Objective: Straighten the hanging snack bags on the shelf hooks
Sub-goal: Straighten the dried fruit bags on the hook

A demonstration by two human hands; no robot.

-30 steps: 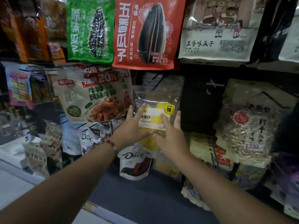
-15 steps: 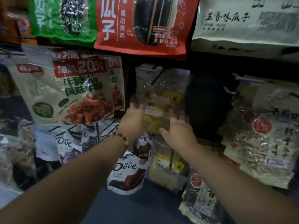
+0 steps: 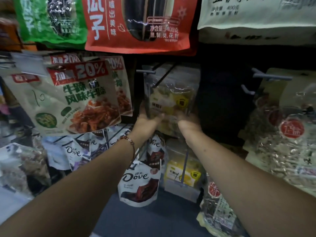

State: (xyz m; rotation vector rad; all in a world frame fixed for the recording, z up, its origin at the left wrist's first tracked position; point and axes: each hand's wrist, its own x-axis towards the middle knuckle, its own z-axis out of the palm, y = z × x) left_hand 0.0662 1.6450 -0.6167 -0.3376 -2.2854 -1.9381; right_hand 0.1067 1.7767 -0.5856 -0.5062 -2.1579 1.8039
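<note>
Clear snack bag (image 3: 172, 100), yellow label: hangs from a grey hook (image 3: 145, 72) above both grips, its lower edge between them, apparently so it can be squared to face front. Left hand (image 3: 145, 121) grip: fingers curled round the bag's left edge. Right hand (image 3: 188, 124) grip: at the lower right corner; fingers blurred, closure cannot be told. Left of the grips: beef-tendon bags (image 3: 71, 100). Below: Dove pouches (image 3: 140, 180).

Shop: packaged snack bags (image 3: 82, 98) hanging in rows on display hooks (image 3: 271, 76), Dove packs (image 3: 139, 182) below
</note>
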